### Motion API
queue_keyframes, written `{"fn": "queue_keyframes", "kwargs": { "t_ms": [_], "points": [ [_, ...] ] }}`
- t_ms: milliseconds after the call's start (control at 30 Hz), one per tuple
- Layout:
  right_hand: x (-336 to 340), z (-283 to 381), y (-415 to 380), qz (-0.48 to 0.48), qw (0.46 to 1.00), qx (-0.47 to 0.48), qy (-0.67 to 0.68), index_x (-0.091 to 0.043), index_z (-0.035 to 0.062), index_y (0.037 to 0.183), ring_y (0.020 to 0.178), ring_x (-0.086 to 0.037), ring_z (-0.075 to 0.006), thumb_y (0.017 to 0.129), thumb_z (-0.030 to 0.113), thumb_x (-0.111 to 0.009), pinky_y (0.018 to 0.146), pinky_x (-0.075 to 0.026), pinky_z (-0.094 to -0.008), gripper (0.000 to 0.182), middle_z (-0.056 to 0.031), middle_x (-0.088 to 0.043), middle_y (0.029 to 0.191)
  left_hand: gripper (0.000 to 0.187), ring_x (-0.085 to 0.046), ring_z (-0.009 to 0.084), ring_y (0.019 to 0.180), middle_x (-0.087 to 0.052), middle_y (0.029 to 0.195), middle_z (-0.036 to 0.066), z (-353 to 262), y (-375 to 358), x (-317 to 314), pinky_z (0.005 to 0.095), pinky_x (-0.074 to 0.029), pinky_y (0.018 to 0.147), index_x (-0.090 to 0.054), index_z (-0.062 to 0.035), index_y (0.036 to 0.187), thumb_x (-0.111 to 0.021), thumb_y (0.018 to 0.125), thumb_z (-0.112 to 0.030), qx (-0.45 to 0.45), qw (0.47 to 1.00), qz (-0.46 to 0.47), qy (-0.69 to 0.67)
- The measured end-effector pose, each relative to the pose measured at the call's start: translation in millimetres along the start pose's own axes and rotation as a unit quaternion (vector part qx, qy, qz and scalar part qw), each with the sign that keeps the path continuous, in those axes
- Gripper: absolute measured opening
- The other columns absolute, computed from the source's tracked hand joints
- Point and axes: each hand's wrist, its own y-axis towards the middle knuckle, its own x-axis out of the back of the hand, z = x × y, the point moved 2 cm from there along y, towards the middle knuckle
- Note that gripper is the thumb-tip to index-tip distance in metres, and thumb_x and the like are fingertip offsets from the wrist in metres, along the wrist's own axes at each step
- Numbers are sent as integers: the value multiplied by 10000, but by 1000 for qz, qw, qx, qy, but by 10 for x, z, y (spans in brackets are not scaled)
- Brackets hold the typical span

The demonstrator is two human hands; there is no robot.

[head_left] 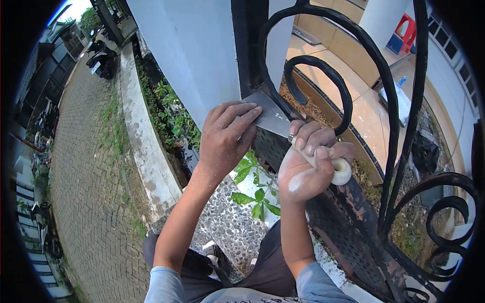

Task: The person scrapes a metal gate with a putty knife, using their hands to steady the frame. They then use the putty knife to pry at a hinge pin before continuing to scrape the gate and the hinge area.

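Note:
A flat grey metal plate (270,115) lies against the dark metal frame beside the white post (187,45). My left hand (230,131) rests on the plate's left side with its fingers stretched out and pressing on it. The fingers of my right hand (313,159) are wrapped round a pale, round-ended handle (341,171), at the plate's lower right corner. Whitish dust covers the right palm and some of the fingers. What joins the handle to the plate is hidden by the right hand.
Black scrolled ironwork (389,91) rises at the right, close to my right hand. Below are green leaves (257,199) and a pebbled floor (227,217). A red plastic stool (403,34) stands on the tiled porch; a parked motorcycle (101,60) is at the upper left.

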Motion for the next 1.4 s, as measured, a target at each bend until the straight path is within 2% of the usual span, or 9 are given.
{"fn": "queue_keyframes", "kwargs": {
  "t_ms": [167,267,300,400,433,567,767,1067,1400],
  "points": [
    [-65,90,47,-41,989,7,-143,-273,63,1074,704,-606,-252,882,7,-525,714,-551,-474,321,-153,-538,757,335,-660,246,882,-677,930,82,-88,70,26,337,-538,746,-697,-62,1006,-702,682,27,-4,1000,-16,20],
    [-160,277,102,1,938,112,-327,-240,72,1100,738,-628,-266,887,8,-548,704,-564,-448,380,-173,-552,778,325,-663,236,870,-677,920,80,-86,92,52,331,-543,733,-698,-65,1005,-700,692,22,-3,1000,0,30],
    [-122,292,142,20,932,178,-315,-341,33,1112,774,-644,-258,852,1,-619,648,-558,-386,382,-184,-589,825,320,-663,233,871,-676,920,79,-93,114,72,331,-544,731,-698,-66,1004,-700,696,18,-9,999,8,38],
    [-27,612,257,180,799,44,-572,-481,-16,1066,806,-648,-210,865,43,-640,727,-532,-323,263,-129,-614,919,309,-661,222,872,-675,921,69,-130,170,105,331,-544,729,-699,-70,1002,-699,703,7,-15,997,31,64],
    [-30,699,245,162,811,-26,-561,-566,-24,986,809,-620,-160,832,68,-696,722,-506,-279,221,-132,-627,970,305,-661,218,872,-675,922,64,-136,179,106,330,-544,729,-699,-72,1001,-699,705,2,-16,996,39,73],
    [-20,831,254,167,760,-221,-588,-582,-11,999,807,-673,-269,782,78,-735,632,-533,-349,280,-173,-652,908,307,-658,213,862,-672,925,55,-112,194,98,329,-543,724,-703,-79,999,-703,701,-6,-17,995,54,88],
    [18,758,269,185,785,-137,-575,-559,-8,1005,792,-679,-263,799,104,-729,634,-542,-350,289,-182,-651,877,319,-655,210,846,-670,917,51,-84,258,135,329,-545,720,-706,-88,1003,-711,693,-12,-9,994,72,77],
    [48,820,329,203,757,-277,-556,-578,-1,1027,794,-578,-130,826,86,-701,712,-468,-270,251,-96,-632,899,304,-659,203,892,-676,940,43,-89,134,43,322,-544,722,-711,-98,1010,-715,716,-25,-14,994,53,90],
    [51,779,314,228,780,-241,-531,-626,-36,1055,797,-697,-260,822,120,-699,656,-542,-344,290,-219,-676,935,322,-662,215,878,-681,938,49,-64,242,125,325,-548,729,-708,-99,1013,-712,703,-14,-26,991,80,104]
  ]
}}
